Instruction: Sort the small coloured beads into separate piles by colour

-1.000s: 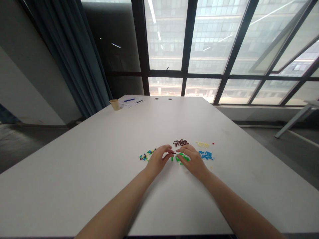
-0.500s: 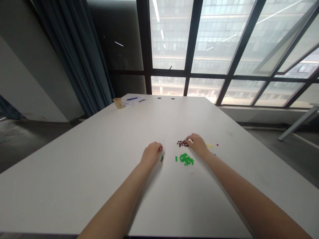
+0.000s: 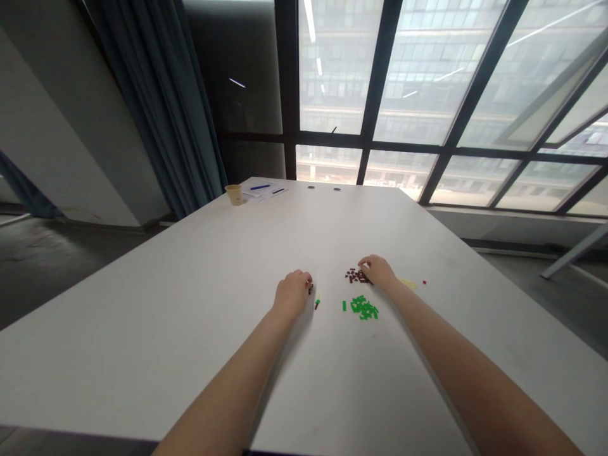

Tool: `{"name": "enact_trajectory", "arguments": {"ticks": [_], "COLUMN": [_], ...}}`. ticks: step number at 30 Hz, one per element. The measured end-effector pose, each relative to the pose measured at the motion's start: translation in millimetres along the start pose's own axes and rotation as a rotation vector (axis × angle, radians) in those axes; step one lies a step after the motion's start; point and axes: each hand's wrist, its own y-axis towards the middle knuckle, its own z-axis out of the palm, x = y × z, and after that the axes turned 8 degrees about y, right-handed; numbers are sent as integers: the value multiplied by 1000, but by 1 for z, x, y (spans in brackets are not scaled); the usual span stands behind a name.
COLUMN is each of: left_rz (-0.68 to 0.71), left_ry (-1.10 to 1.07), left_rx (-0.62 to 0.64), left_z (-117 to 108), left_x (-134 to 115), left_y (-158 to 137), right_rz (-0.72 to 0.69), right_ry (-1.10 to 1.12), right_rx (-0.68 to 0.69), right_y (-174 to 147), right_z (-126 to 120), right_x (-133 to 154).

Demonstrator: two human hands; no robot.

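Observation:
My left hand [image 3: 291, 294] rests on the white table [image 3: 199, 304], its fingers curled shut and hiding a mixed pile of tiny pieces. A small dark piece [image 3: 310, 289] is pinched at its fingertips. A green-and-dark piece [image 3: 316, 303] lies just right of the hand. My right hand [image 3: 378, 271] lies farther right, its curled fingertips touching the brown pile [image 3: 353, 276]. I cannot tell whether it holds a piece. The green pile [image 3: 365, 308] and a single green piece [image 3: 344, 306] lie between the hands, nearer to me.
A pale yellow pile [image 3: 408, 283] shows past my right wrist, with a lone red piece [image 3: 424, 282] beyond it. At the far left corner stand a paper cup [image 3: 234, 194] and papers with pens [image 3: 266, 189]. Windows and a curtain are behind the table.
A second ago both hands met over the green pile. My right hand moved away to the brown pile and my left moved left over the mixed pieces. The camera shifted slightly.

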Motion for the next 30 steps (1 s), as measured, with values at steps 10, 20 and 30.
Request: {"name": "enact_trajectory", "arguments": {"ticks": [10,20,30], "left_rz": [-8,30,47], "left_ry": [-96,141,181], "left_rx": [229,184,199], "left_z": [-2,-3,-6], "left_x": [-7,-18,-18], "left_y": [-6,-11,-12], "right_rz": [-118,-129,-122], "right_ry": [184,262,273], "right_rx": [-28,-57,-39], "right_y": [-65,-85,-88], "right_z": [-27,-29,-30], "right_x": [10,8,5]}}
